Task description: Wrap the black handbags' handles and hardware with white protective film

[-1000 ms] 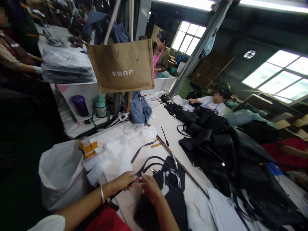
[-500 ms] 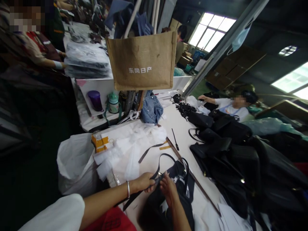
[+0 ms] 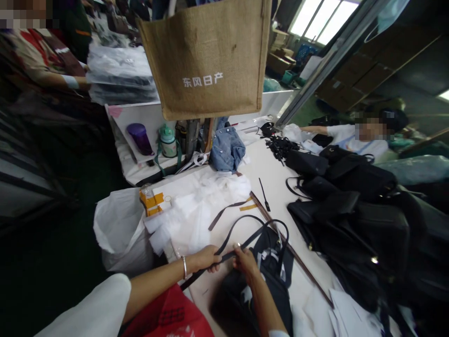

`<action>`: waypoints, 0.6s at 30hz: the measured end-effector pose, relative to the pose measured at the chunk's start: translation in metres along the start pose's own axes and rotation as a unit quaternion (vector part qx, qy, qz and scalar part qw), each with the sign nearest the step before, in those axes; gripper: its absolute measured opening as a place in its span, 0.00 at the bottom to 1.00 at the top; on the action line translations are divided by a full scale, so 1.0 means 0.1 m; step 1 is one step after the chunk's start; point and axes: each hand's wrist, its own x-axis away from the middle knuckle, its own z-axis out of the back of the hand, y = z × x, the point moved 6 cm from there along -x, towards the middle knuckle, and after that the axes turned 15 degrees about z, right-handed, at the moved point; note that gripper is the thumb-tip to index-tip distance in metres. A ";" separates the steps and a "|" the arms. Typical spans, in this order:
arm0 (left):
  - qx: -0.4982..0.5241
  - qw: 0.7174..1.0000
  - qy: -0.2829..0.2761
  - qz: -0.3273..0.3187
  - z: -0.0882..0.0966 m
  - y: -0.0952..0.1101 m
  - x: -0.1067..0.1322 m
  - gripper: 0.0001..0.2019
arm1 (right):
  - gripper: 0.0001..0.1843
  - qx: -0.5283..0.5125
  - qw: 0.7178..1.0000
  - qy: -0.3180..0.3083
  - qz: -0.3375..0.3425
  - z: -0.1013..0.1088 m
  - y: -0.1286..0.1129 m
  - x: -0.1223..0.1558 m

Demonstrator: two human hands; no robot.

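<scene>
My left hand [image 3: 206, 258] is closed around a black strap [image 3: 245, 236] near the table's front edge. My right hand [image 3: 246, 262] pinches the same strap a little further along, just above a black bag [image 3: 261, 281] lying under my right forearm. The strap loops up and over the bag toward a metal buckle. A silver bangle sits on my left wrist. White tags or paper strips lie on top of the bag.
A pile of black bags [image 3: 351, 206] fills the table's right side. White plastic wrapping [image 3: 199, 206] and a white sack [image 3: 119, 229] lie left of my hands. A burlap tote [image 3: 206, 56] hangs overhead. A person [image 3: 351, 135] leans on the far end; another stands at the left.
The view has dropped and come closer to the table. My hands have slid along the strap and raised it, so its loop stands higher above the bag.
</scene>
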 end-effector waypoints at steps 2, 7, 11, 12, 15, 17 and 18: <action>0.006 1.000 -0.008 0.003 -0.07 0.04 -0.07 0.18 | 0.23 0.005 0.999 -0.045 -0.015 -0.18 0.05 0.04; 0.021 0.999 -0.032 0.019 -0.16 0.09 -0.18 0.25 | 0.24 0.032 0.992 -0.114 -0.045 -0.33 0.13 0.12; 0.028 0.998 -0.031 0.043 -0.18 0.12 -0.19 0.27 | 0.23 0.047 0.990 -0.123 -0.048 -0.23 0.09 0.15; 0.028 0.998 -0.029 0.049 -0.19 0.14 -0.21 0.27 | 0.24 0.050 0.991 -0.119 -0.043 -0.21 0.08 0.15; 0.017 0.998 -0.011 0.063 -0.21 0.24 -0.29 0.27 | 0.26 0.060 0.994 -0.092 -0.018 -0.19 0.05 0.09; 0.007 0.998 0.017 0.065 -0.18 0.33 -0.37 0.26 | 0.26 0.066 0.996 -0.060 0.005 -0.19 0.03 0.02; 0.002 0.997 0.036 0.063 -0.16 0.37 -0.41 0.25 | 0.25 0.069 0.997 -0.041 0.017 -0.19 0.02 -0.02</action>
